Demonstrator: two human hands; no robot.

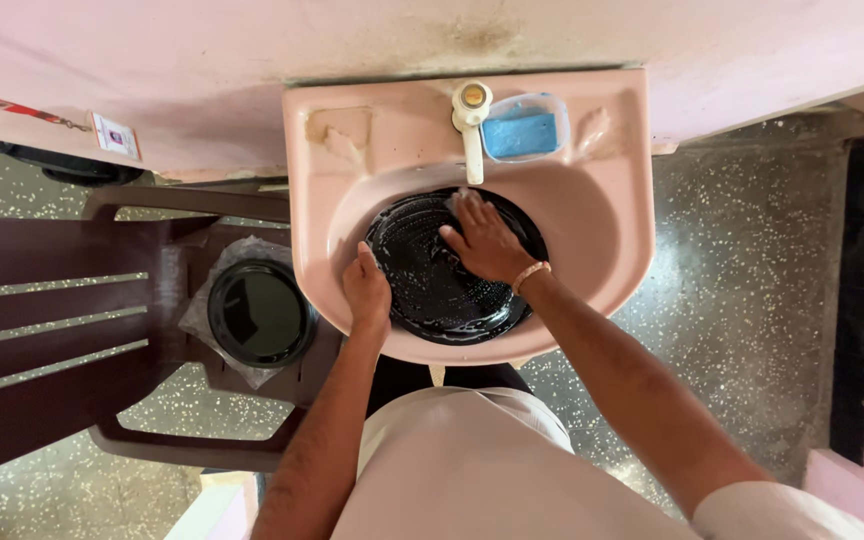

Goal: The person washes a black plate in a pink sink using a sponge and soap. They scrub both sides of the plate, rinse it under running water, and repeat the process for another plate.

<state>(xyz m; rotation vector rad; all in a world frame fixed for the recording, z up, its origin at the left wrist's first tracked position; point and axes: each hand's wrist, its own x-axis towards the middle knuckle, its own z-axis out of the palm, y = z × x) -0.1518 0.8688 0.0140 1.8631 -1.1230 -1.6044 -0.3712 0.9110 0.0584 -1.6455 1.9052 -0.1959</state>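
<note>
Gripping the soapy black plate (pixel 432 290) at its left rim with my left hand (pixel 366 292), I am pressing my right hand (pixel 487 243) flat, fingers spread, on it inside the pink sink (pixel 602 230).

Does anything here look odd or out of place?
Nothing looks spilled or broken. The odd bit is a black plate resting on crumpled plastic on the brown chair seat, beside the pink sink. The left hand steadies a soapy black plate while the right hand rubs it.
</note>
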